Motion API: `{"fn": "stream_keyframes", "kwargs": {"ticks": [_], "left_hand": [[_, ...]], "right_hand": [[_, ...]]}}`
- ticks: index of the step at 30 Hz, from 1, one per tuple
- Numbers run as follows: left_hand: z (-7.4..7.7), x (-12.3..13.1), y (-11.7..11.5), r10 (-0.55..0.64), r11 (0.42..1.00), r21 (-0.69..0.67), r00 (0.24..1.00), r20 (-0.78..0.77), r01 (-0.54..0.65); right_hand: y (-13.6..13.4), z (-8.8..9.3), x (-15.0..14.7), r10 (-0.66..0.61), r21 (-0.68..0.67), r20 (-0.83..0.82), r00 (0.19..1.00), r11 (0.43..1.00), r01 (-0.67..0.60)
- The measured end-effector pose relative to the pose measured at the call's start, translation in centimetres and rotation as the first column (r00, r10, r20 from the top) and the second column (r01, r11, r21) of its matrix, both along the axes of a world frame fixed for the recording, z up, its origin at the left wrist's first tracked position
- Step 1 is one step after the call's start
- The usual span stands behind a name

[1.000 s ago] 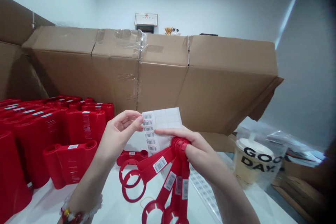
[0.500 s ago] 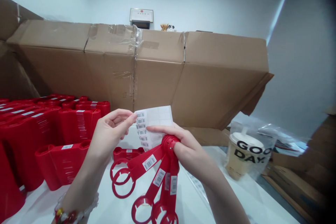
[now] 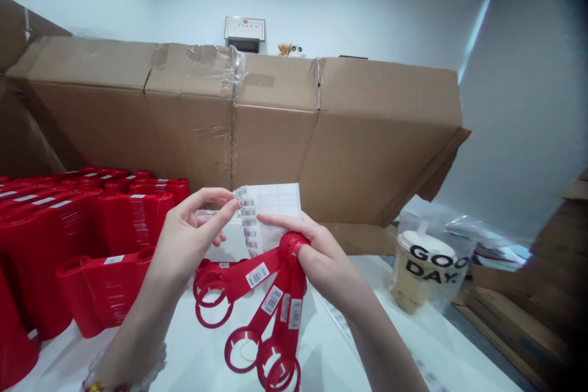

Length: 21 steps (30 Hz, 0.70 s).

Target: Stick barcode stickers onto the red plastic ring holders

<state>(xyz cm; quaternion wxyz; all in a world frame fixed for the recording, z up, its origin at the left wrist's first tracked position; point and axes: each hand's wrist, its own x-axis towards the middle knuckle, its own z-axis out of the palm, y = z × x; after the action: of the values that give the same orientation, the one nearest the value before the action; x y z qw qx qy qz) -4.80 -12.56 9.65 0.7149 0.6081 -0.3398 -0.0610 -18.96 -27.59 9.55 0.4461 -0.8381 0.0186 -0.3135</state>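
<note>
My left hand (image 3: 195, 223) pinches a small barcode label (image 3: 240, 192) at the upper left corner of a white label sheet (image 3: 278, 199). A column of barcode labels runs down that side of the sheet; the rest of its face looks bare. My right hand (image 3: 316, 248) is closed around a fan of several flat red plastic pieces (image 3: 261, 300) with ring ends, and holds the sheet too, its index finger stretched across it. White barcode stickers are on the red pieces, which hang down below the hand. Another red piece (image 3: 224, 264) lies behind them on the table.
Stacked bundles of red plastic pieces (image 3: 110, 294) fill the left of the white table (image 3: 193, 355). A large cardboard box (image 3: 275, 135) stands across the back. At the right is a drink cup (image 3: 420, 269) in a clear bag, near more cardboard (image 3: 514, 324).
The label at the sheet's top left corner now sticks up at a tilt at my left fingertips. Both hands keep their hold; the view has shifted slightly.
</note>
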Motion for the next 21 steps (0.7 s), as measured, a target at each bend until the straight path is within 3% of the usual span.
{"fn": "stream_keyframes", "kwargs": {"ticks": [3,14,21], "left_hand": [[0.0,0.1,0.0,0.039,0.998,0.054,0.997,0.062,-0.043],[-0.1,-0.6,-0.8,0.02,0.989,-0.144,0.999,0.047,-0.013],[-0.1,-0.1,-0.8,0.05,0.997,-0.064,0.994,0.096,-0.044]], "right_hand": [[0.0,-0.1,-0.2,-0.005,0.013,-0.005,1.0,1.0,0.005],[0.0,0.1,-0.2,-0.013,-0.013,0.0,1.0,1.0,0.013],[0.6,0.2,-0.3,0.024,0.016,-0.025,0.999,1.0,-0.024]]}}
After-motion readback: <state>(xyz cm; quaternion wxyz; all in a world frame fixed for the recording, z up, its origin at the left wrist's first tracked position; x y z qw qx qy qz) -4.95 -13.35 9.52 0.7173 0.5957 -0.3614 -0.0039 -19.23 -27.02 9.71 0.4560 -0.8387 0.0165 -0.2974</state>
